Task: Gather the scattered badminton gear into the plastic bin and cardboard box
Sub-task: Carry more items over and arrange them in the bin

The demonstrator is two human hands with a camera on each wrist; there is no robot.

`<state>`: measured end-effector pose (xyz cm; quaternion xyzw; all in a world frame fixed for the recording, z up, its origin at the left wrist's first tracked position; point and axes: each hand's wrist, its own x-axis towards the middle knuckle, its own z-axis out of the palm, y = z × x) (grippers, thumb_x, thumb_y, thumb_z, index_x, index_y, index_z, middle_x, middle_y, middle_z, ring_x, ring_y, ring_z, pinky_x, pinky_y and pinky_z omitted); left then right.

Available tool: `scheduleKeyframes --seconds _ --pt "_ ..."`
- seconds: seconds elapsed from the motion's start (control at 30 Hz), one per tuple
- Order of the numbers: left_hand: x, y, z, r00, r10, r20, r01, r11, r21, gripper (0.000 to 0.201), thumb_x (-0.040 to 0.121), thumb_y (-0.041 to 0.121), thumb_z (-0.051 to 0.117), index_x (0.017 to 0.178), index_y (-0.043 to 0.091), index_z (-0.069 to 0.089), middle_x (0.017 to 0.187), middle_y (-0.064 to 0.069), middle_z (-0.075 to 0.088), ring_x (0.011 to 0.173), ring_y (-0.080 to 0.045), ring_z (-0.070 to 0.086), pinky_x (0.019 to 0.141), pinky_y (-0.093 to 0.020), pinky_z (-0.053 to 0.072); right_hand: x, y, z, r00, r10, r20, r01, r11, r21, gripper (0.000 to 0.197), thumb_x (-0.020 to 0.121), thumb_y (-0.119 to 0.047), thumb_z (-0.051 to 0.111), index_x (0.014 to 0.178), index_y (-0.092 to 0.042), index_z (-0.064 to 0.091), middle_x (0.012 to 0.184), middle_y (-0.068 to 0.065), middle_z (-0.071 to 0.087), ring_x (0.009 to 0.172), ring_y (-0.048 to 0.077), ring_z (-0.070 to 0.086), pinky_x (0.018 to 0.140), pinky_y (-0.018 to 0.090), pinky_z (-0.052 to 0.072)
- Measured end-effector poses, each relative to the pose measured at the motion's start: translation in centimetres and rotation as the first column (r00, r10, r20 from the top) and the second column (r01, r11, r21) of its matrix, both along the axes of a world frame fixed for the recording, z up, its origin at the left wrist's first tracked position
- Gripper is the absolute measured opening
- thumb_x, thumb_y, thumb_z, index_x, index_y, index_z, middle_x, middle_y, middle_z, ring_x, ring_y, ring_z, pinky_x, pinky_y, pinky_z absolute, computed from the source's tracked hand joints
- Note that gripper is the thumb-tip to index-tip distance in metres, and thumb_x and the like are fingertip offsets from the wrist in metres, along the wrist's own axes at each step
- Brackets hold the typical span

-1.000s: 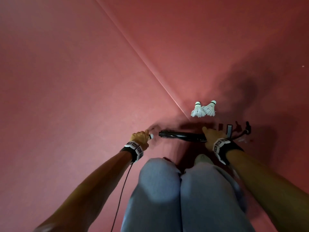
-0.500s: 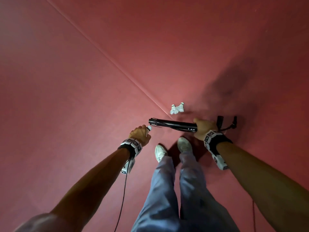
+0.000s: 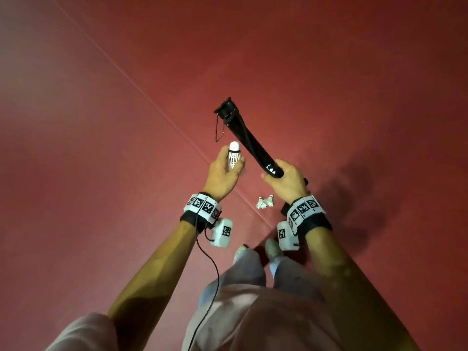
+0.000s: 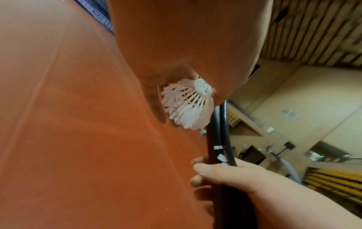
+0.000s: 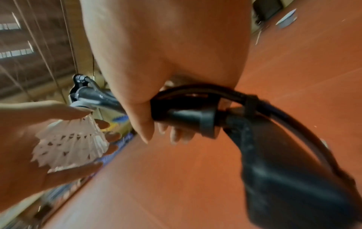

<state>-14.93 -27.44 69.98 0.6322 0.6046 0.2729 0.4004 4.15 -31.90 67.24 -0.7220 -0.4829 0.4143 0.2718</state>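
So from the head cam, the left hand (image 3: 222,173) has its fingers curled round a white feathered shuttlecock (image 3: 233,157), cork end pointing away from the body and up past the fingertips, skirt tucked into the palm. The right hand (image 3: 287,182) is wrapped tight around the near end of a long black tube-shaped case (image 3: 249,143), whose long axis runs diagonally from that hand forward and to the left, the strapped far end sitting above and beyond the left hand. Two more white shuttlecocks (image 3: 265,201) lie on the red floor (image 3: 101,173) between the wrists, just below the right hand. Neither the bin nor the box is anywhere in view. The left wrist cam shows the feather skirt (image 4: 188,105) fanned out right beside the black case (image 4: 219,139), nearly touching it, with the right hand's fingers (image 4: 203,172) clamped lower down. The right wrist cam is blurry, but you can see a black strap (image 5: 254,111) trailing from the held end. My guess is the step is carrying both to the containers: I'd keep the feathers loose so they don't crush, keep the case's far end from swinging, and not forget the pair on the floor.
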Motion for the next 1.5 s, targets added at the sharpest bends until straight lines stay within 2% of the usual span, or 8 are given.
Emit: scheduleKeyframes --seconds 0.13,0.37,0.6,0.8,0.9,1.07,1.2,1.5 --pt "2.2 -0.1 6.5 0.982 -0.112 0.152 0.095 0.989 0.117 0.016 0.103 0.024 0.062 0.11 0.011 0.056 0.077 0.004 0.064 0.065 -0.002 0.06 0.064 -0.019 0.047 0.1 1.2 4.3 1.0 0.006 -0.029 -0.004 0.996 0.085 0.024 0.084 -0.016 0.064 0.101 -0.031 0.058 0.076 -0.007 0.063 0.071 0.017 0.061 0.066 0.036 0.051" --pt "3.9 1.8 10.5 0.938 -0.316 0.146 0.291 0.942 0.169 0.02 0.106 0.036 0.055 0.111 0.017 0.051 0.078 -0.003 0.065 0.066 -0.013 0.057 0.064 -0.032 0.047 1.4 0.2 9.4 0.951 -0.306 -0.047 0.31 0.936 0.166 0.024 0.079 -0.02 0.066 0.094 -0.03 0.051 0.074 -0.007 0.061 0.074 0.022 0.062 0.073 0.047 0.057" --pt "5.7 3.8 11.3 0.754 -0.654 0.06 0.647 0.755 0.104 0.012 0.105 0.026 0.048 0.115 0.019 0.049 0.089 0.007 0.068 0.08 -0.008 0.062 0.073 -0.031 0.048 2.0 -4.6 14.3 0.736 -0.617 -0.277 0.675 0.644 0.36 0.024 0.097 -0.028 0.067 0.11 -0.013 0.054 0.077 -0.01 0.052 0.058 -0.007 0.052 0.055 0.006 0.043" --pt "11.9 -0.2 12.0 0.52 -0.846 0.117 0.838 0.531 0.123 0.025 0.098 0.032 0.068 0.108 0.015 0.052 0.079 0.004 0.069 0.064 -0.001 0.058 0.061 -0.019 0.041 3.0 -11.9 14.1 0.481 -0.805 -0.346 0.862 0.363 0.353 0.022 0.097 -0.054 0.058 0.11 -0.036 0.05 0.081 -0.01 0.061 0.068 0.022 0.061 0.072 0.058 0.058" --pt "16.5 -3.7 11.9 0.375 -0.924 0.076 0.914 0.382 0.136 0.03 0.097 0.034 0.069 0.111 0.017 0.049 0.084 0.001 0.069 0.065 -0.005 0.057 0.061 -0.022 0.044 4.2 -17.4 14.4 0.314 -0.886 -0.341 0.91 0.178 0.374 0.024 0.096 -0.052 0.062 0.109 -0.035 0.051 0.096 0.006 0.067 0.083 0.026 0.067 0.08 0.053 0.058" --pt "24.5 -13.7 12.7 0.157 -0.983 0.093 0.976 0.169 0.137 0.034 0.097 0.043 0.066 0.118 0.023 0.048 0.091 0.005 0.064 0.076 -0.008 0.058 0.068 -0.028 0.048 6.9 -28.8 14.9 0.025 -0.943 -0.331 0.886 -0.132 0.445 0.027 0.098 -0.042 0.065 0.108 -0.021 0.051 0.084 -0.003 0.056 0.075 0.008 0.056 0.073 0.034 0.049" --pt "30.4 -23.8 13.1 -0.106 -0.989 0.102 0.99 -0.095 0.107 0.014 0.105 0.018 0.049 0.117 0.011 0.049 0.092 0.009 0.062 0.077 0.004 0.056 0.073 -0.023 0.043 8.8 -39.3 14.9 -0.177 -0.933 -0.314 0.841 -0.309 0.445 0.027 0.096 -0.041 0.068 0.11 -0.023 0.054 0.101 -0.003 0.067 0.092 0.006 0.062 0.091 0.037 0.054" --pt "39.6 -46.8 14.7 -0.352 -0.936 -0.024 0.914 -0.349 0.207 0.03 0.091 0.044 0.071 0.105 0.024 0.054 0.096 0.001 0.064 0.086 -0.015 0.06 0.07 -0.027 0.045 12.9 -62.1 15.5 -0.409 -0.853 -0.323 0.717 -0.52 0.465 0.027 0.088 -0.047 0.074 0.104 -0.027 0.062 0.091 -0.006 0.069 0.084 0.011 0.064 0.088 0.045 0.057"
